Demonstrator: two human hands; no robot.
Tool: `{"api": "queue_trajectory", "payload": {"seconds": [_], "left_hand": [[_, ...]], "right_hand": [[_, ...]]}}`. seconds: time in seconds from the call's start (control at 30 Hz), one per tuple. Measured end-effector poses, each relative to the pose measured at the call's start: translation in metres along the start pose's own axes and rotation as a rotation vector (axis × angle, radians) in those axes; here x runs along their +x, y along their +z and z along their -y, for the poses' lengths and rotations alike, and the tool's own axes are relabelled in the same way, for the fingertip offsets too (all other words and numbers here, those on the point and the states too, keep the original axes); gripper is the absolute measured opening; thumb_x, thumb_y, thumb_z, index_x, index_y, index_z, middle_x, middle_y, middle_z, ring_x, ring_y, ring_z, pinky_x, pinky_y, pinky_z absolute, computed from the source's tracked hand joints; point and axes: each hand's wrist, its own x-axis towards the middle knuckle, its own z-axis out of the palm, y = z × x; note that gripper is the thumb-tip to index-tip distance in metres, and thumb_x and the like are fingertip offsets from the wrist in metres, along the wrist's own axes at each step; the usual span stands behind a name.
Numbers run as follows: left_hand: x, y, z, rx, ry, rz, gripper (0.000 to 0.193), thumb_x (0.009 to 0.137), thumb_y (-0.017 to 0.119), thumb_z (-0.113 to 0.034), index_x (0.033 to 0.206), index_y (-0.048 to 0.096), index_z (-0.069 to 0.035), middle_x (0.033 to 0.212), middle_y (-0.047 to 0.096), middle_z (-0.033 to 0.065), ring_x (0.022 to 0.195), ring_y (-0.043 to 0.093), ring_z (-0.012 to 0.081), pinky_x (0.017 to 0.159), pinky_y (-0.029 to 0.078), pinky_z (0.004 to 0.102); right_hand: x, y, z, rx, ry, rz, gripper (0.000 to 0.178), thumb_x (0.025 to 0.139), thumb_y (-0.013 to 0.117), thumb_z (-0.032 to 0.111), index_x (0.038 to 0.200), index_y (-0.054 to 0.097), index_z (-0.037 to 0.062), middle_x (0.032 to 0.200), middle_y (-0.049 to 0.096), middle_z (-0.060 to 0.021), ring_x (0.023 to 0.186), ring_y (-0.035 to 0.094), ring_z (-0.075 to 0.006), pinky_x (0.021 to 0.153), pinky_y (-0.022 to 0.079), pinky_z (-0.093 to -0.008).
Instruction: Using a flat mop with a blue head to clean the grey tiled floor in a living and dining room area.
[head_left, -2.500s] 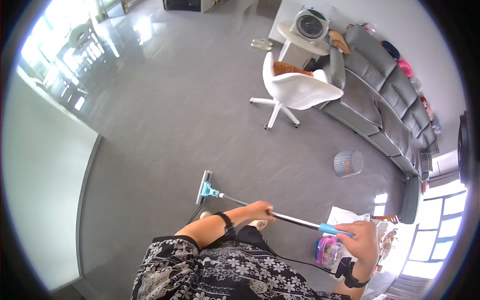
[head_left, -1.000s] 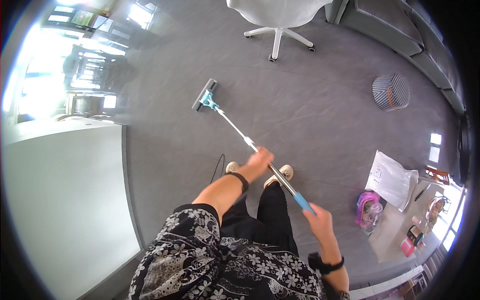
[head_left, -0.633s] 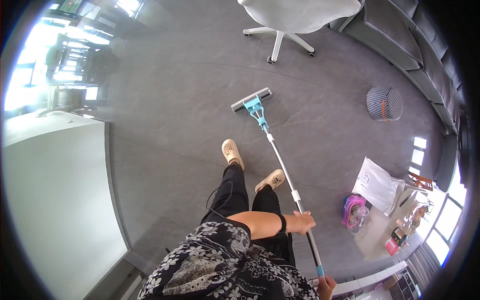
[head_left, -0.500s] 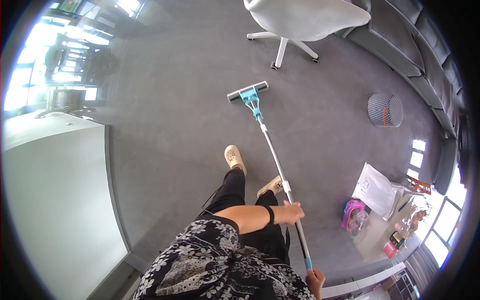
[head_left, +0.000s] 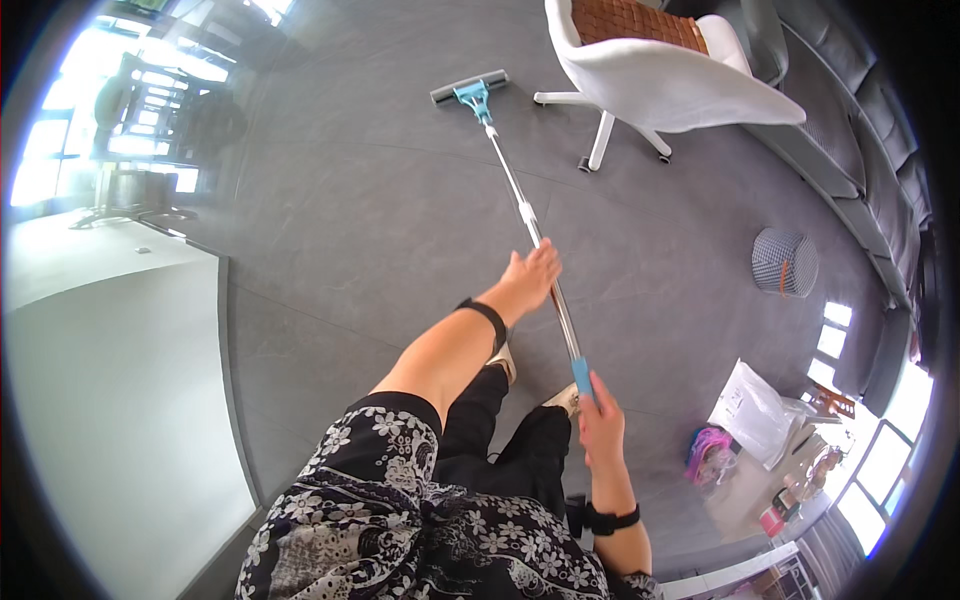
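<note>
A sponge mop [head_left: 514, 188] with a long silver pole reaches away from me across the grey floor. Its wide head, joined by a light-blue bracket, lies flat on the floor at the far end, left of the white chair. My left hand [head_left: 532, 276] is around the middle of the pole, arm stretched forward, its fingers partly hidden. Lower down, my right hand [head_left: 601, 425] grips the blue handle end, index finger lying along it. Black bands circle both wrists.
A white swivel chair [head_left: 660, 80] on casters stands close to the mop head. Along the right runs a grey sofa [head_left: 820, 110], with a checked round stool [head_left: 785, 262] before it. A white bag [head_left: 752, 412] and pink bundle [head_left: 708, 455] lie nearer. A white cabinet [head_left: 120, 380] borders the left.
The mop head has slid farther away and slightly left. Both hands have moved forward with the pole, my right hand coming up into fuller view. The chair now appears lower and more to the right.
</note>
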Motion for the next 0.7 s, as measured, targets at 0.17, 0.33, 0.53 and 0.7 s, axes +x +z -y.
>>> {"api": "queue_trajectory", "payload": {"seconds": [0.17, 0.33, 0.53, 0.7], "left_hand": [[-0.058, 0.058, -0.065, -0.103, 0.363, 0.071, 0.019, 0.079, 0.044, -0.021, 0.091, 0.051, -0.008, 0.105, 0.048, 0.0102, 0.113, 0.036, 0.0281, 0.081, 0.023, 0.0693], [-0.076, 0.023, -0.151, -0.285, 0.507, 0.328, 0.017, 0.077, 0.048, -0.019, 0.091, 0.053, -0.012, 0.094, 0.051, 0.004, 0.103, 0.043, 0.0203, 0.095, 0.022, 0.0543], [-0.029, 0.007, -0.079, -0.248, 0.366, 0.198, 0.02, 0.074, 0.051, -0.018, 0.093, 0.054, -0.014, 0.094, 0.052, 0.0009, 0.103, 0.044, 0.0193, 0.096, 0.023, 0.0513], [0.015, -0.026, 0.007, -0.321, 0.041, 0.009, 0.022, 0.073, 0.051, -0.015, 0.095, 0.052, -0.013, 0.108, 0.048, 0.0023, 0.116, 0.034, 0.0195, 0.089, 0.033, 0.0483]], "right_hand": [[-0.065, -0.072, -0.056, -0.211, -0.01, 0.048, 0.039, 0.08, 0.047, 0.004, 0.119, 0.047, 0.0052, 0.057, 0.038, 0.0044, 0.04, 0.033, -0.0026, 0.033, 0.026, -0.0183], [-0.113, -0.178, -0.117, -0.386, -0.156, -0.055, 0.03, 0.078, 0.051, 0.006, 0.108, 0.056, 0.002, 0.059, 0.045, 0.0008, 0.041, 0.038, -0.0048, 0.035, 0.029, -0.0188], [-0.065, -0.107, -0.013, -0.284, 0.051, -0.181, 0.031, 0.076, 0.057, 0.008, 0.105, 0.056, -0.0023, 0.051, 0.045, 0.0001, 0.037, 0.037, -0.0053, 0.033, 0.026, -0.0191], [0.016, -0.041, 0.071, -0.2, 0.009, 0.011, 0.035, 0.078, 0.057, 0.009, 0.111, 0.053, 0.0004, 0.053, 0.045, 0.0021, 0.04, 0.038, -0.0044, 0.034, 0.027, -0.0192]]}}
